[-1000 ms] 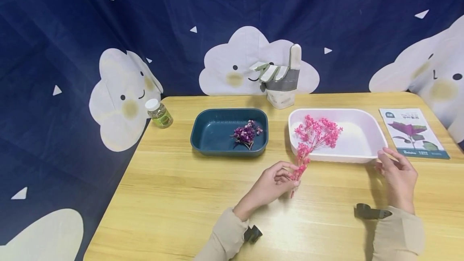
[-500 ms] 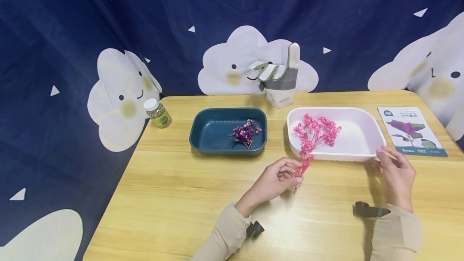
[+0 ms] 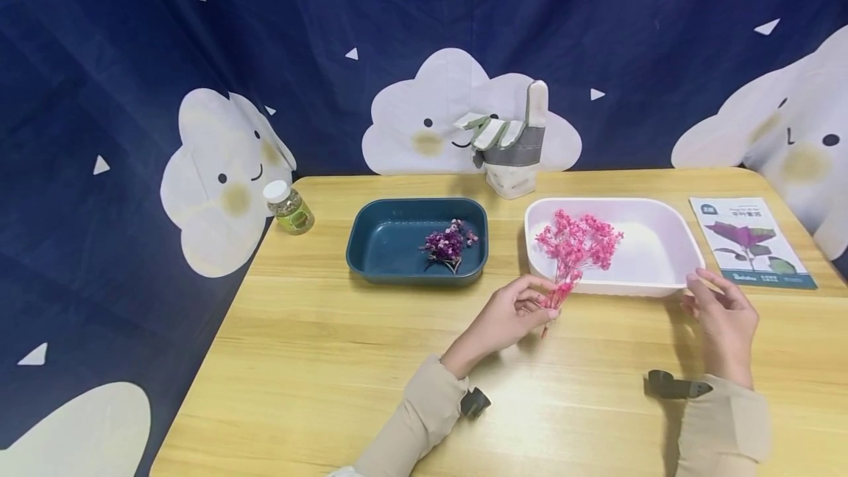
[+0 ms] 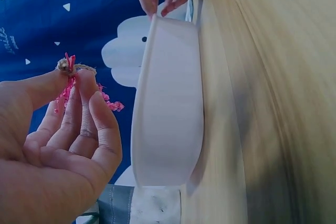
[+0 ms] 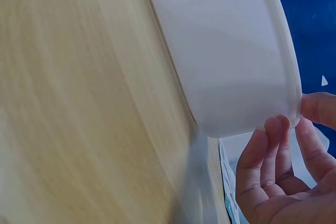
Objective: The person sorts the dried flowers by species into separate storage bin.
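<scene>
My left hand (image 3: 513, 315) pinches the stems of a bunch of pink dried flowers (image 3: 575, 241) between thumb and fingers. Twine is wrapped round the stem ends, as the left wrist view shows. The blossoms lean over the left part of a white tray (image 3: 652, 245), while the stems stick out past its front rim. At the tray's front right corner, the thumb and forefinger of my right hand (image 5: 286, 171) pinch the rim, with the other fingers curled against the outer wall.
A dark teal tray (image 3: 384, 245) with a purple dried flower bunch (image 3: 449, 243) stands left of the white one. Behind are an upright work glove (image 3: 513, 149), a lidded jar (image 3: 290, 208) at far left, and a printed leaflet (image 3: 751, 241) at right. A patterned curtain (image 3: 318, 6) hangs behind the table.
My left hand has moved a little forward and right with the pink flowers, and their stems have come closer to the white tray. My right hand stays at the tray's corner.
</scene>
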`<state>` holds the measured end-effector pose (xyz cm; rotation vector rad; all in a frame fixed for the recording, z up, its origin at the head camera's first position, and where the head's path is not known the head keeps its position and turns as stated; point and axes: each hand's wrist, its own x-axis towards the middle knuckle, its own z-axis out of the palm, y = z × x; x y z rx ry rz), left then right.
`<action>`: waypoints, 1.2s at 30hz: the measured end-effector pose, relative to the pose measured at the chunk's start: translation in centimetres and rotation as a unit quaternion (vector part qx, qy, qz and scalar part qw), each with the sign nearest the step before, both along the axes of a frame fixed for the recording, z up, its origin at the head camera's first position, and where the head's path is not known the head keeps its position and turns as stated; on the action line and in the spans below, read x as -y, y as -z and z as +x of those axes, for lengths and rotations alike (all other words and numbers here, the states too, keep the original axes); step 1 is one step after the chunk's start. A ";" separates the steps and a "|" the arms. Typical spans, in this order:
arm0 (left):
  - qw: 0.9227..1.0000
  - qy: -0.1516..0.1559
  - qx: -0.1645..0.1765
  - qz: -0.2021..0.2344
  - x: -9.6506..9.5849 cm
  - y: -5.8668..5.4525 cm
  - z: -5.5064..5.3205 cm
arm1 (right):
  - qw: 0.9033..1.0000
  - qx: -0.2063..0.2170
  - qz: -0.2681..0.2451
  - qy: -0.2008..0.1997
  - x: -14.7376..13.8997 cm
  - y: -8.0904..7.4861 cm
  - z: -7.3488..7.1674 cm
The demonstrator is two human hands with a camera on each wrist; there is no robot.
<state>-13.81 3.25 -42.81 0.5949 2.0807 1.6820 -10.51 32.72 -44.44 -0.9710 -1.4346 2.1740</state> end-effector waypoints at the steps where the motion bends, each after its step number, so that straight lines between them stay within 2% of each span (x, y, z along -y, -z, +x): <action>1: 1.000 -0.001 -0.002 0.001 -0.1 0.1 -0.2 | 1.000 0.000 0.001 0.000 0.0 0.0 0.0; 5: 1.000 -0.007 -0.017 -0.001 -0.5 0.2 -0.8 | 1.000 -0.001 -0.002 -0.002 0.0 0.0 0.0; 11: 1.000 -0.014 -0.019 -0.006 -1.0 0.2 -1.6 | 1.000 -0.006 -0.011 0.001 0.1 0.0 0.1; 21: 1.000 -0.015 0.000 0.000 -1.9 0.3 -1.9 | 1.000 -0.003 -0.021 0.010 0.2 -0.1 0.0; 32: 0.999 -0.021 -0.022 0.009 -2.9 0.0 -2.8 | 1.000 -0.010 -0.025 0.006 0.0 0.0 0.1; 36: 0.999 -0.024 -0.020 0.014 -3.2 -0.1 -3.2 | 1.000 -0.014 -0.027 0.002 0.0 0.1 0.1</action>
